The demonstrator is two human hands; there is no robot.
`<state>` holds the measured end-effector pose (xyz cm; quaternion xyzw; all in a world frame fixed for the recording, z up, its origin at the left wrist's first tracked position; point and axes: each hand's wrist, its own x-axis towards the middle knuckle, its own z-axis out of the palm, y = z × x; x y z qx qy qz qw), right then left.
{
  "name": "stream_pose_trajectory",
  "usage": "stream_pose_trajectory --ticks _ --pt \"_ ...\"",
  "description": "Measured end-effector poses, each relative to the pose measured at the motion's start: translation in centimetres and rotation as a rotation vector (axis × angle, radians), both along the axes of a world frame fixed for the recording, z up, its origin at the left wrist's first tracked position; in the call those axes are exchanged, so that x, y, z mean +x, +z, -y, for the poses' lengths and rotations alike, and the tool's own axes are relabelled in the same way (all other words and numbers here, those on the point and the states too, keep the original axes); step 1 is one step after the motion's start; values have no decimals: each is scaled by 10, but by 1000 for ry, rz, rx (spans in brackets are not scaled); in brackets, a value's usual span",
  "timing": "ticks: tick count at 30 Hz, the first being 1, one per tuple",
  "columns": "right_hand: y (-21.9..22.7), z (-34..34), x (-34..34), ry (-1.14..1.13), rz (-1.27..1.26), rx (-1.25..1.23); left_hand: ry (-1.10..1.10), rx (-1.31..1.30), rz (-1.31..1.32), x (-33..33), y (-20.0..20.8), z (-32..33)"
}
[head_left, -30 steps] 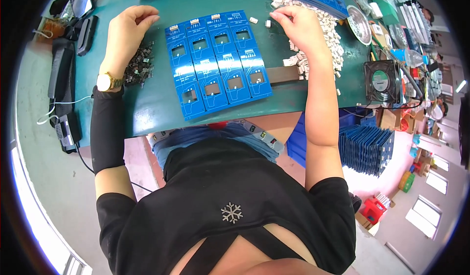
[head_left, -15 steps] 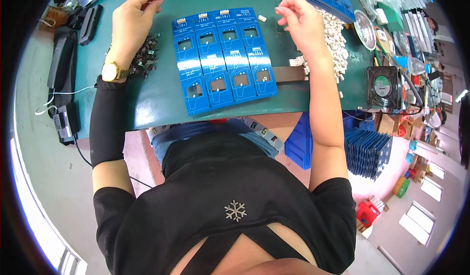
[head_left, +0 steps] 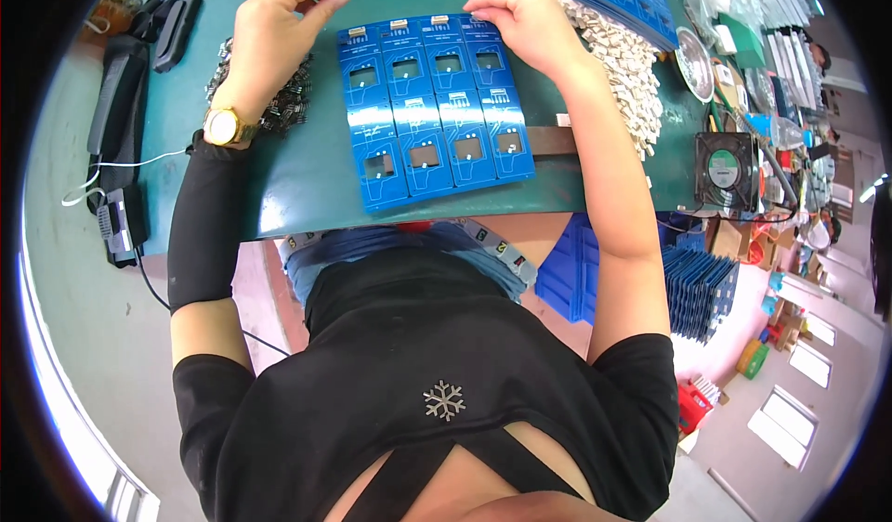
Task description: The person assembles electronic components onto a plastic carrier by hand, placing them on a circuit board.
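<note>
A blue circuit board panel (head_left: 437,104) with rectangular cut-outs lies on the green table. Small white connectors (head_left: 400,26) sit along its far edge on the left three columns. My right hand (head_left: 520,22) is at the panel's far right corner, thumb and forefinger pinched together; whatever lies between the tips is too small to make out. Beyond the far left corner hovers my left hand (head_left: 279,34), its fingers curled and thumb drawn close to the forefinger, contents unclear. Under its wrist is a heap of small black parts with metal pins (head_left: 290,104).
White connectors (head_left: 632,76) are heaped to the right, beside stacked blue panels (head_left: 623,2) and a metal bowl (head_left: 694,65). A brown strip (head_left: 552,140) sticks out from under the panel. A black fan (head_left: 727,171) stands at the right edge. More panels (head_left: 697,290) stand below the table.
My right hand has moved left, from beside the white heap to the panel's corner. My left hand has shifted slightly right. The loose white connector near that corner no longer shows.
</note>
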<state>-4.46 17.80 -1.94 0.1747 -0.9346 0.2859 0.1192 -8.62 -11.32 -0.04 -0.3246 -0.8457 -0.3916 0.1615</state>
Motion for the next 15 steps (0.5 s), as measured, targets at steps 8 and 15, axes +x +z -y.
stream_pose_trajectory --ticks 8,15 --pt "8 6 4 4 -15 14 -60 -65 -57 -1 -2 1" --pt "1 -5 -3 81 17 -28 -71 -94 -60 -1 -2 0"
